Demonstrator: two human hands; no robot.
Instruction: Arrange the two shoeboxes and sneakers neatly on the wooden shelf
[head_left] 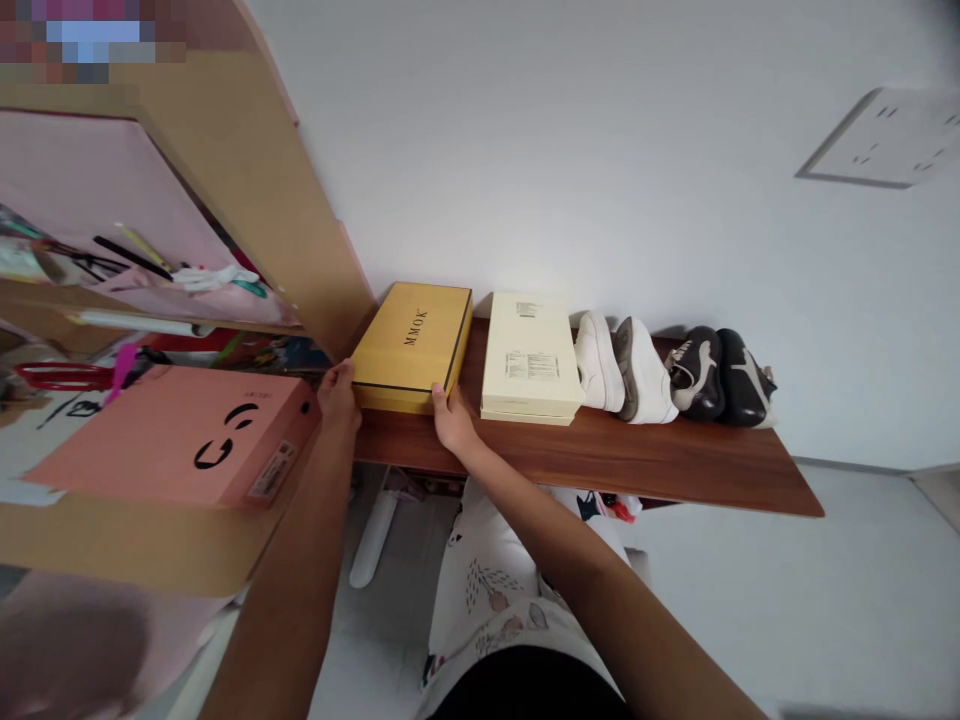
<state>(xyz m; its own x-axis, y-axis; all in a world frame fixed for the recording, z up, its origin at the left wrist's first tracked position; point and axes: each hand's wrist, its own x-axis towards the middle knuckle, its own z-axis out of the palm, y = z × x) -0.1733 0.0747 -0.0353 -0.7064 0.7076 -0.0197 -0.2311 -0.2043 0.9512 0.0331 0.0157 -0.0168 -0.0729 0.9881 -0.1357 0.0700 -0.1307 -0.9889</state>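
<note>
From the head view, I have my left hand point(337, 395) and right hand point(452, 420) spread apart, gripping opposite sides of a yellow MMOK shoe box point(409, 345) on the wooden shelf point(637, 465). A cream shoe box point(529, 360) sits just past my right hand; a pink shoe box point(172, 440) lies beside my left.

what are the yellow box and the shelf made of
The yellow box looks like stiff card with a matte paper finish, going by its crisp folded edges and printed lettering. The shelf looks like wood-grain laminate or veneer, with even reddish-brown grain and a soft sheen; solid wood can't be ruled out.
</note>
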